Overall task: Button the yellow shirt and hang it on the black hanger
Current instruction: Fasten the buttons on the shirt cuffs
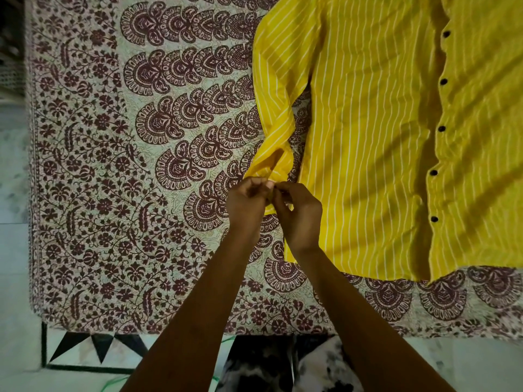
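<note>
The yellow shirt (376, 131) with thin white stripes lies flat on a patterned bedspread, its hem toward me. Down its front runs a row of dark buttons (441, 128), and the two front edges meet there. The shirt's left sleeve (278, 89) runs down toward me, and its cuff is bunched between my hands. My left hand (245, 206) pinches the cuff from the left. My right hand (300, 215) pinches the same cuff from the right, fingertips touching those of the left. The cuff's button is hidden by my fingers. No black hanger is in view.
The cream and maroon printed bedspread (119, 193) covers the bed and reaches its near edge at the bottom. Pale tiled floor (17, 278) with a black triangle border shows at the left and below. My patterned clothing shows at the bottom centre.
</note>
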Demonstrator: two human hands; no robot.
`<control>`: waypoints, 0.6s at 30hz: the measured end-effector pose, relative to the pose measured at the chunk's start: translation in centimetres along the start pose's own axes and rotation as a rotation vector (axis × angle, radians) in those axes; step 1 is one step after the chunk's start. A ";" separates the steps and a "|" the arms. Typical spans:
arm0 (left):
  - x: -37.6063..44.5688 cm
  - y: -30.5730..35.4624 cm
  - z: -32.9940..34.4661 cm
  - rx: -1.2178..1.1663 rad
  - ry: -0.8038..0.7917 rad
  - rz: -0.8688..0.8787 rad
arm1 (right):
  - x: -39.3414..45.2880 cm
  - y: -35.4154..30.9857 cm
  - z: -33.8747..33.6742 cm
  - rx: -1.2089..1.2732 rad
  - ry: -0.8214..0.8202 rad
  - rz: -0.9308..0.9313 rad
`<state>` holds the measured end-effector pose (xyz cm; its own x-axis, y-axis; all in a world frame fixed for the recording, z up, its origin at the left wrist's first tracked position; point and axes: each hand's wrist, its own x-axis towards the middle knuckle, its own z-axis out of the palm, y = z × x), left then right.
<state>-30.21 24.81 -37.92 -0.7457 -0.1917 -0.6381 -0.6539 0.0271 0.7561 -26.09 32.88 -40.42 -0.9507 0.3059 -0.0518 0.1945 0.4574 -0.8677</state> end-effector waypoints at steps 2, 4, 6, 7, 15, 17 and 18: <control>-0.1 0.1 -0.4 -0.080 -0.011 -0.040 | 0.0 -0.1 0.1 -0.008 -0.015 -0.017; 0.0 0.3 -0.8 -0.139 -0.043 -0.098 | 0.0 -0.1 0.2 0.032 -0.004 -0.002; 0.2 0.5 -1.2 -0.192 -0.088 -0.179 | 0.1 -0.1 0.1 0.128 0.008 0.089; 0.3 0.4 -1.3 -0.198 -0.100 -0.208 | 0.2 -0.1 0.1 0.206 -0.004 0.167; -0.3 -1.2 -1.7 0.668 -0.028 0.622 | 0.8 -0.1 0.1 0.776 -0.240 0.728; -0.3 -1.5 -2.0 0.779 -0.015 0.690 | 0.8 0.0 0.2 0.832 -0.284 0.817; -0.1 -1.6 -2.4 0.772 0.007 0.675 | 0.7 0.1 0.2 0.875 -0.301 0.855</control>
<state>-28.84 22.44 -38.71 -0.9895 0.0917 -0.1113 -0.0037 0.7551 0.6556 -26.83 32.99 -40.58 -0.6402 -0.0243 -0.7679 0.6580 -0.5332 -0.5317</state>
